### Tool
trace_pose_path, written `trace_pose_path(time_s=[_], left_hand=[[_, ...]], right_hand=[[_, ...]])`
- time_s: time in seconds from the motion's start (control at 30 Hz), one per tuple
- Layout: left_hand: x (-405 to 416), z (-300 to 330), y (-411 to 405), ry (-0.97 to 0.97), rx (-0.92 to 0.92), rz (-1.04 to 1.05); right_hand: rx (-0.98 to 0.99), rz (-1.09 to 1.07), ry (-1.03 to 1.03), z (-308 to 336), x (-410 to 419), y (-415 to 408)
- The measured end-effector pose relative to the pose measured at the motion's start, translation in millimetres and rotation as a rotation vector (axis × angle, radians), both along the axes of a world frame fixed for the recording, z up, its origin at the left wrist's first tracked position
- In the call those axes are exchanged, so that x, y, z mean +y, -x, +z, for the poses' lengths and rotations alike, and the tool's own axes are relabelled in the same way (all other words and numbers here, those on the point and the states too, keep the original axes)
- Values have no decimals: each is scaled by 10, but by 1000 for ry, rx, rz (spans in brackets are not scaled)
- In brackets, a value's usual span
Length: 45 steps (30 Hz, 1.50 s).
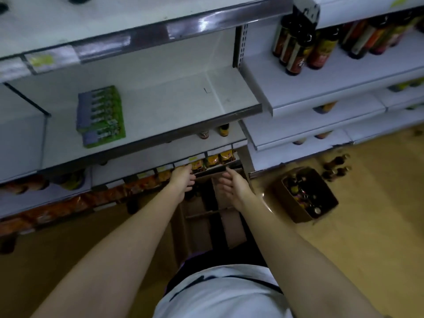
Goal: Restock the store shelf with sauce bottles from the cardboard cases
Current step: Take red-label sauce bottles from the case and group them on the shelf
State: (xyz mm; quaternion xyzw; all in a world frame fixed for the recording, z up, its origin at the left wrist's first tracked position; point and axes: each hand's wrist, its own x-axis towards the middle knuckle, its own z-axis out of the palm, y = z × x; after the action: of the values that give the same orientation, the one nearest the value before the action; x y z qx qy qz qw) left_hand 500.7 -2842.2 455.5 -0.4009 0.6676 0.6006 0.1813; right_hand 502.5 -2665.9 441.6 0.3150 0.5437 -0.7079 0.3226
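Both my arms reach down over an open cardboard case (pixel 202 223) standing on the floor against the shelving. My left hand (pixel 183 180) and my right hand (pixel 231 187) hover over the case with loosely curled fingers, and neither holds anything. The inside of this case is dark and its contents are hard to make out. A second cardboard case (pixel 305 198) filled with dark sauce bottles sits on the floor to the right. Dark sauce bottles (pixel 298 42) with red and yellow labels stand on the upper right shelf (pixel 321 88).
A wide white shelf (pixel 172 106) ahead holds only a green and purple packet stack (pixel 101 115). Orange and yellow packets (pixel 213 159) fill the low shelves by my hands. A few loose bottles (pixel 336 167) lie on the wooden floor at right.
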Motion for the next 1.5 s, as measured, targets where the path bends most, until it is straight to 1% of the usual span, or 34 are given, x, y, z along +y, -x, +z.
trace_pose_path(time_s=[0.13,0.3,0.37,0.53,0.73,0.8,0.93,1.1,1.23,1.4,1.5], left_hand=[[-202,71,-172,-11,16,-28],[-516,49,-501,40,69,57],[-578,-9,-651,62,78,51],[-626,-169,-705,100,32,0],[-619,-474,-150,143,-23,-217],[-672,-635,85,127,-53,-311],[-864,-968,545,122,-143,-484],[-1087,-1522,902,179,-254,-642],[-1128,-2104,983,200,-314,-746],[-1189,-2984,1115,238,-370,-836],[-1267,-3557,1254,317,-372,-942]], right_hand=[[-5,-27,5,-30,-167,-257],[9,68,30,-83,-362,-406],[23,63,40,-123,-428,-447],[-24,-21,78,-224,-561,-609],[-113,-270,69,-590,-759,-576],[-147,-359,56,-723,-844,-507],[-282,-532,64,-1012,-1089,-311],[-327,-717,57,-1434,-1584,-14],[-351,-878,147,-1979,-1897,79],[-368,-986,198,-2796,-2066,172],[-375,-1050,252,-3275,-2151,254]])
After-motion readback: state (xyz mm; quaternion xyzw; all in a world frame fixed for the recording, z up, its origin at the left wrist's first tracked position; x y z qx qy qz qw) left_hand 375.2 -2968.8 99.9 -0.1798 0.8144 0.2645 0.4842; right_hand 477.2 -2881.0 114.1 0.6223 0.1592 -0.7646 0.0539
